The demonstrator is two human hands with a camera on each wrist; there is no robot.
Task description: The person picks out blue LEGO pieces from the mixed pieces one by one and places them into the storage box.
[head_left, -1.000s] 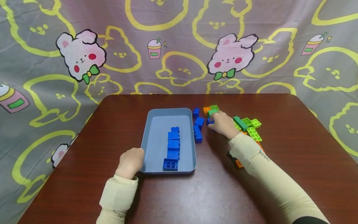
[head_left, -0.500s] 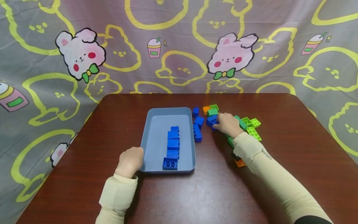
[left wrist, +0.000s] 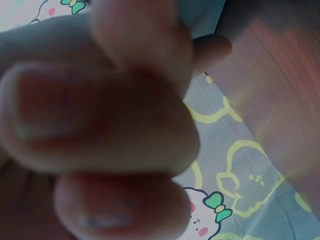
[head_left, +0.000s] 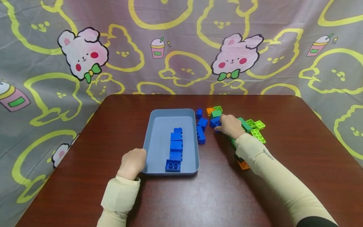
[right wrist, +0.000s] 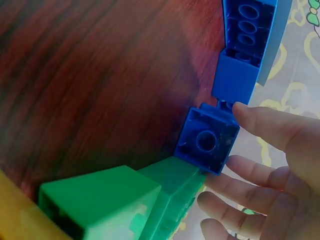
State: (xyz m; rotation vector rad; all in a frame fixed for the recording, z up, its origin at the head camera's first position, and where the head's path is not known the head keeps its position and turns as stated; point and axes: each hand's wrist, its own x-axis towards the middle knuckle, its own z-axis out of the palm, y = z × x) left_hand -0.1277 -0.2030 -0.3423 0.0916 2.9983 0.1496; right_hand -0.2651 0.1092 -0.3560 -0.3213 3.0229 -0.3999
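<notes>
My left hand (head_left: 132, 164) is at the left rim of a grey-blue tray (head_left: 158, 114), fingers curled, gripping that edge. Close up in the left wrist view, its bent fingers (left wrist: 100, 120) hide most of the grip. A row of blue building bricks (head_left: 175, 145) lies inside the tray. On the right, my right hand (head_left: 231, 125) is beside a blue brick (right wrist: 207, 140) with a hollow underside. Thumb and fingers reach toward opposite corners of this brick, loosely spread; contact is unclear. Green bricks (right wrist: 100, 200) lie close by in the right wrist view.
Several blue bricks (head_left: 200, 135) lie just right of the tray. Behind the right hand are an orange brick (head_left: 210, 111) and a green brick (head_left: 216, 114). Lime-green bricks (head_left: 258, 135) and an orange brick (head_left: 243, 165) lie around the right forearm. A patterned curtain (head_left: 181, 47) hangs behind the table.
My right hand has shifted slightly right, uncovering more of the blue bricks beside it, then stayed nearly still. The left hand and tray have kept their place.
</notes>
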